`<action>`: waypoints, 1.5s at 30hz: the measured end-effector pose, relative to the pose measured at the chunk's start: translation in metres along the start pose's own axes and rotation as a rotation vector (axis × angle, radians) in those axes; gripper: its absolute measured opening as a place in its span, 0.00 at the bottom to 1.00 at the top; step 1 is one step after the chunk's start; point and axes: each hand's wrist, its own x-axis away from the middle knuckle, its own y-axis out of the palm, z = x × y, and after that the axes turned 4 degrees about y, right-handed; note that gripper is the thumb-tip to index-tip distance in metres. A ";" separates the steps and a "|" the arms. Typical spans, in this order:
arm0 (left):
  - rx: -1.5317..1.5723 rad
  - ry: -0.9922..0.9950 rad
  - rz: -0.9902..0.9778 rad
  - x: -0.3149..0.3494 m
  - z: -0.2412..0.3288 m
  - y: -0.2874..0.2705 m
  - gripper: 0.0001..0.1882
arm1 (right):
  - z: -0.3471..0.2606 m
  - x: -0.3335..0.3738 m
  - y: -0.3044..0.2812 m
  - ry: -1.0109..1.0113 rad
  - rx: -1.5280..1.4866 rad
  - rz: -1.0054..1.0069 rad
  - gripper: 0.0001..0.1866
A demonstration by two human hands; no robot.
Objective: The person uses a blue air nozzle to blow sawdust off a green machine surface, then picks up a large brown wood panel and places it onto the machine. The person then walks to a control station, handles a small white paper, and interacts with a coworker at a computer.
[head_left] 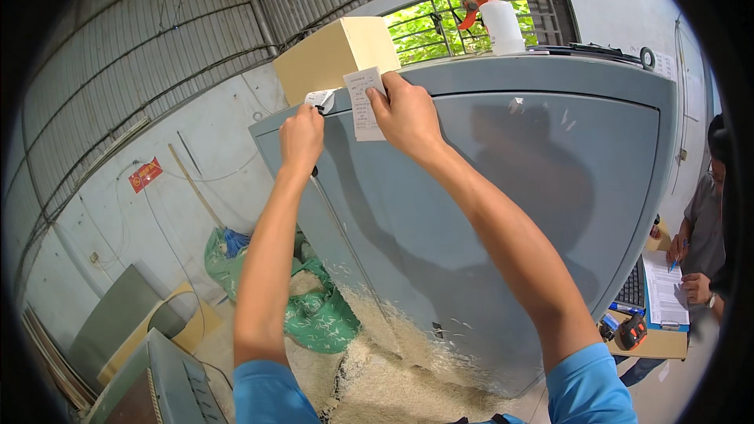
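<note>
Both my arms reach up to the top edge of a tall blue-grey metal cabinet (471, 228). My right hand (407, 114) pinches a white printed paper slip (364, 122) between thumb and fingers, upright against the cabinet's upper front. To its left, my left hand (302, 135) is closed, with a small black piece showing at its fingertips; what it is I cannot make out. Right beside those fingertips is a small curled white paper (320, 98). Behind the hands, a pale yellow box (330, 55) sits on the cabinet top.
A white bottle (503, 27) with a red nozzle stands on the cabinet. Below lie a green sack (318, 318) and a heap of pale shavings (400, 385). At right, a person (703, 212) writes on a clipboard (666, 286) beside a keyboard (631, 289). Boards lean at left.
</note>
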 end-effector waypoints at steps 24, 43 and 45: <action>1.679 -0.691 -0.119 0.228 0.086 -0.051 0.25 | 0.019 0.139 0.001 0.476 -0.559 -0.649 0.15; 1.371 -0.643 -0.192 0.213 0.098 -0.059 0.18 | 0.007 0.149 -0.002 -0.516 0.146 -0.371 0.11; 1.332 -0.622 -0.178 0.209 0.101 -0.058 0.20 | 0.008 0.145 -0.004 -0.524 0.165 -0.373 0.11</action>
